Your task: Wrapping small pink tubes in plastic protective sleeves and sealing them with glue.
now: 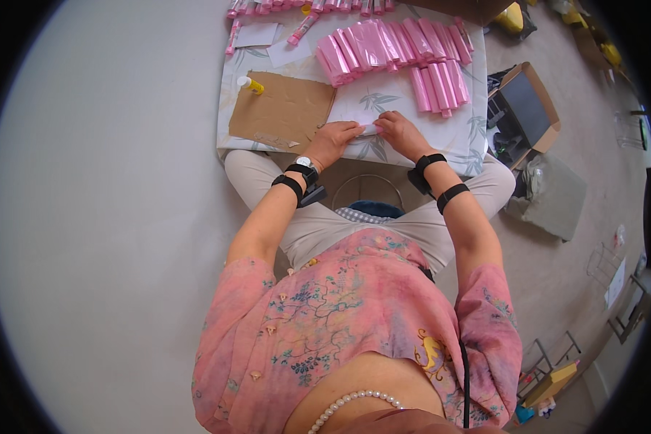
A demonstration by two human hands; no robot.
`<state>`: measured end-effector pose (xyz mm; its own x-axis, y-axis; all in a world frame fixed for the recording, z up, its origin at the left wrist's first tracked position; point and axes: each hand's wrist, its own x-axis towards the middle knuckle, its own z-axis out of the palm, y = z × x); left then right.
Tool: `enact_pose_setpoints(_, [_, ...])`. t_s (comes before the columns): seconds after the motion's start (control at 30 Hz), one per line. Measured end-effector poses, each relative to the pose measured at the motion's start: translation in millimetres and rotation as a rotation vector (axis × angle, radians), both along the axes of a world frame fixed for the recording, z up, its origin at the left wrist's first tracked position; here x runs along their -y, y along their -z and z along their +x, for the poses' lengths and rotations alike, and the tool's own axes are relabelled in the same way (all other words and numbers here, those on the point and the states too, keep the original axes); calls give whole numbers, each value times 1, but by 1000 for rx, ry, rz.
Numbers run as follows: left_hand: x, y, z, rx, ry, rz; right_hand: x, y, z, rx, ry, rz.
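Note:
My left hand [337, 142] and my right hand [402, 136] meet near the front edge of the table, their fingers closed on either end of a small white-and-pink roll [371, 130]. The fingertips hide part of the roll. Beyond it lies a white sheet of paper [351, 108] on the leaf-patterned tablecloth [477, 145]. To the left of my left hand is a flat piece of brown cardboard [282, 112], torn along its near edge. A glue stick [251, 85] with a yellow body and white cap lies on the cardboard's far left corner.
Shiny pink rolls [394, 47] lie in a long row across the table, with a shorter row [441, 87] nearer my right hand. White paper slips [257, 35] lie at the far left. An opened cardboard box [535, 108] and a grey bag [553, 195] stand right of the table.

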<state>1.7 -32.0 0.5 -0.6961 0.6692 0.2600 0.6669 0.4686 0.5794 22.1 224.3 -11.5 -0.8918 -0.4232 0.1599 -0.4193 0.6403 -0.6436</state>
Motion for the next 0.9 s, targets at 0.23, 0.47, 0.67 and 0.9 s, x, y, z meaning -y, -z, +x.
enact_pose_setpoints(0.23, [3, 5, 0, -3, -2, -11, 19, -17, 23, -87, 177, 23])
enact_pose_setpoints(0.47, [-3, 1, 0, 9, -5, 22, 50, 2, 37, -240, 239, 131])
enact_pose_setpoints(0.67, [14, 16, 1, 148, -97, 113, 54, 2, 34, -292, 225, 151])
enact_pose_setpoints(0.9, [26, 14, -1, 127, -173, 158, 51, -1, 32, -293, 195, 156])
